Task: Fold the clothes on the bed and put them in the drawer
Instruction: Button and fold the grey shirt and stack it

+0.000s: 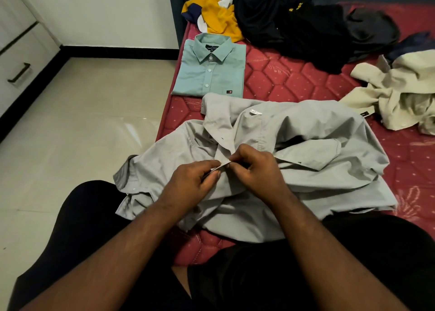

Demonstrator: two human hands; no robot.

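Grey shirt point(294, 146) lies rumpled on the bed's point(282, 80) near edge. Drawer point(21, 59) far left, closed. Left hand point(197, 179) and right hand point(254, 169) each pinch its front placket. Folded green shirt point(209, 68) just behind; yellow top point(216, 16), dark pile point(306, 26), cream garment point(400, 99) rightward.
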